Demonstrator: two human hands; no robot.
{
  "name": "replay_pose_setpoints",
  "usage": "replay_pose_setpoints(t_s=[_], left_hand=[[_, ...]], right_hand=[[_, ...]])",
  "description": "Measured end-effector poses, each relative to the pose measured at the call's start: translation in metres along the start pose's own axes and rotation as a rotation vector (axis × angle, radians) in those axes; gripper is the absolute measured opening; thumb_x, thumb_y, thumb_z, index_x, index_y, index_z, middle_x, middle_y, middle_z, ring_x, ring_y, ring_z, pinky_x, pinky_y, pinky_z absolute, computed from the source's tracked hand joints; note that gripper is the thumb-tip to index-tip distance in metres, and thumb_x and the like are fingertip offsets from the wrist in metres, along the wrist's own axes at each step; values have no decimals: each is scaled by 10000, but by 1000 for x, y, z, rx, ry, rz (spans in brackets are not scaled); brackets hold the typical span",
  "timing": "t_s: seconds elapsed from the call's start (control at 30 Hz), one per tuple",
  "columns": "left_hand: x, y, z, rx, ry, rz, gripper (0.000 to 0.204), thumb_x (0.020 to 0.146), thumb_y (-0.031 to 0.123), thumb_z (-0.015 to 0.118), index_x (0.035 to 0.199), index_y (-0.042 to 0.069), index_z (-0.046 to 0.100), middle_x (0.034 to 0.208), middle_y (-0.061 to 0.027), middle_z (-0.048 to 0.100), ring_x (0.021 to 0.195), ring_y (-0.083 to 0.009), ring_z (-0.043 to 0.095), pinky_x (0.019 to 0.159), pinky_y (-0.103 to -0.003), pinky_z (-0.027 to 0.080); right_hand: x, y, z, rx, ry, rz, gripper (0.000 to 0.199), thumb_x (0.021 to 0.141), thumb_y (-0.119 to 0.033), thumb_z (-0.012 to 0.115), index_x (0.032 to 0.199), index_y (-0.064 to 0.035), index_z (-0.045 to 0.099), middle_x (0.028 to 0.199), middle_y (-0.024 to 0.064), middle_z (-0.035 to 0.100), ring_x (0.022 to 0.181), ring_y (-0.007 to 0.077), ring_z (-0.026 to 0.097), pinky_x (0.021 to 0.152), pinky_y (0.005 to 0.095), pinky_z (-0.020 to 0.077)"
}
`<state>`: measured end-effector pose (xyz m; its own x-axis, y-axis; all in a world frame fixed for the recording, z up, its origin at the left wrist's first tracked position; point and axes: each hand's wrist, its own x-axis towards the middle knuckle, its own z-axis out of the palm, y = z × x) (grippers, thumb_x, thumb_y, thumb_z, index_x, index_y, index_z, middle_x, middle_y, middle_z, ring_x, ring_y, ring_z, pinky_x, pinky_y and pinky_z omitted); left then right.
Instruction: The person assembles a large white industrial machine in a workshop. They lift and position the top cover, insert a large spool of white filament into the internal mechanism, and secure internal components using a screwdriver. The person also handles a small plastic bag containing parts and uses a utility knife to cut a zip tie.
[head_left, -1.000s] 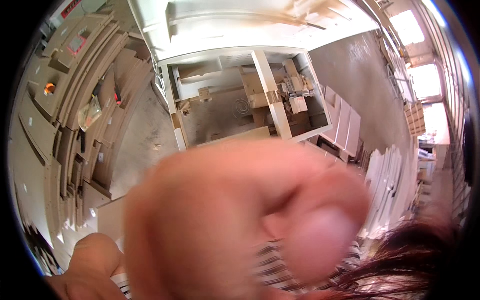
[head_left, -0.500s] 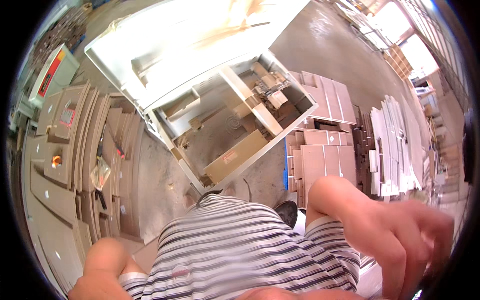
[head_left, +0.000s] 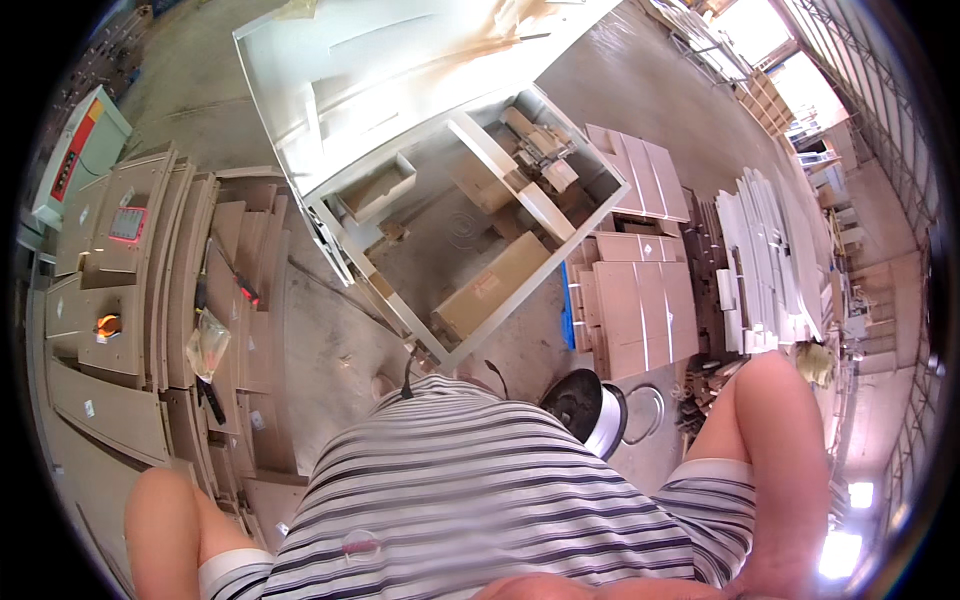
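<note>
Neither of my hands shows now; only my bent arms frame a striped shirt. My left arm (head_left: pixel 165 520) drops out at the lower left edge. My right arm (head_left: pixel 780 450) is raised at the elbow, its forearm running down to the lower right edge. In front of me stands a large open grey-white box (head_left: pixel 540 285) with inner dividers, cardboard pieces (head_left: pixel 490 285) and several brown scraps inside. Its big pale flap (head_left: pixel 290 150) stands up at the far side, partly washed out by glare. A black-and-white strapping reel (head_left: pixel 605 420) sits by my right side.
Stacked brown panels (head_left: pixel 105 400) at left bear an orange tape roll (head_left: pixel 108 325), a clear bag (head_left: pixel 208 345), a red-rimmed flat device (head_left: pixel 127 225) and a red-and-black-handled tool (head_left: pixel 247 291). Strapped panels (head_left: pixel 645 320) and white strips (head_left: pixel 765 265) stand right. A ring (head_left: pixel 645 415) lies on the floor.
My right hand, earlier blurred at the lower right, has left the picture as the arm swung outward and back. My left forearm has shifted slightly left. The reel shows more fully.
</note>
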<state>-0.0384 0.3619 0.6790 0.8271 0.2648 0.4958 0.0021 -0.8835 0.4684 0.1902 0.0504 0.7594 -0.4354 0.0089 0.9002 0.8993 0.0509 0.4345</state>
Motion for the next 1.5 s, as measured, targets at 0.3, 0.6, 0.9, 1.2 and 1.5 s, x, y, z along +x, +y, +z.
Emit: replay_pose_setpoints(t_s=[0.3,0.6,0.9,1.2,1.5], left_hand=[[-16,-40,5,135,31,-107,294,887,331,514,779,66,449,702,-21,473,655,-214,494,629,-307,442],[-2,-108,160,-230,199,-454,278,920,301,535,992,49,442,751,-18,496,667,-152,496,630,-272,447],[5,-156,386,-1018,-295,-948,376,961,357,544,1222,93,488,906,-25,585,755,-86,558,664,-232,449],[80,-196,456,-735,-328,-772,315,947,270,567,1170,54,514,981,-71,601,849,-159,583,760,-294,473],[280,-210,322,109,512,92,436,942,168,567,1260,-53,366,1249,-183,448,1128,-275,474,940,-381,409]], right_hand=[[3,-24,-11,-190,281,-28,396,939,-333,377,874,16,551,822,163,579,711,265,580,712,394,509],[-188,8,3,-228,-42,1231,316,970,-322,479,988,-9,520,899,132,583,754,204,583,723,329,490],[-381,-47,1,147,-32,2198,244,1002,-208,450,945,0,564,842,67,606,752,133,588,703,273,494],[-437,-82,66,341,-4,2345,288,1014,-244,448,951,15,558,841,78,634,771,137,614,723,274,512],[-498,-97,148,207,264,2483,217,985,-203,477,969,-3,560,843,55,625,788,107,598,745,265,498]])
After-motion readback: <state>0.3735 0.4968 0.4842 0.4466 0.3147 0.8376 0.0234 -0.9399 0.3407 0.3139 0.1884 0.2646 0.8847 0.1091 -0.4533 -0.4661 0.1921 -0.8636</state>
